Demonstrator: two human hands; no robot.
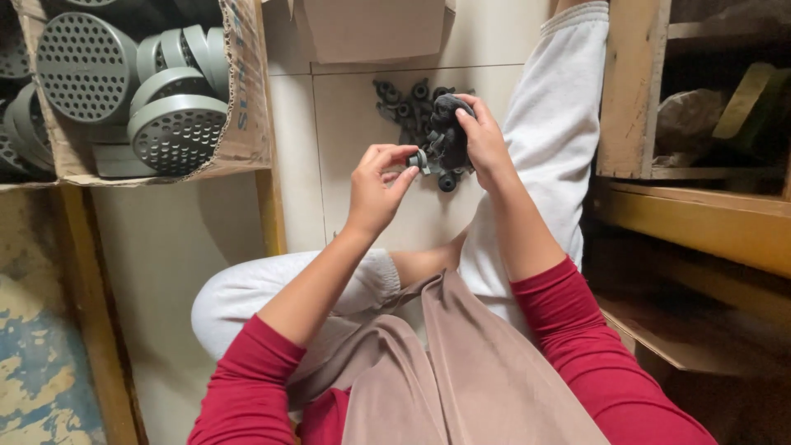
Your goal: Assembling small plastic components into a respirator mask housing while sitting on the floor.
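Fingertips of the left hand (375,188) pinch a small grey ring part (418,159), thumb on one side, forefinger curled over the top. Beside it, touching or nearly so, the right hand (480,138) is clenched around a dark rubber cluster (445,132) of similar small pieces. More of these dark pieces (404,100) lie on the tiled floor (362,107) just beyond, between the hands and a flat cardboard piece (371,29). To do this well, I judge the pinch should stay light at the ring's edge, with the cluster held steady and both kept close over the floor pile. Farther left, a box (239,115) holds grey perforated discs (177,132).
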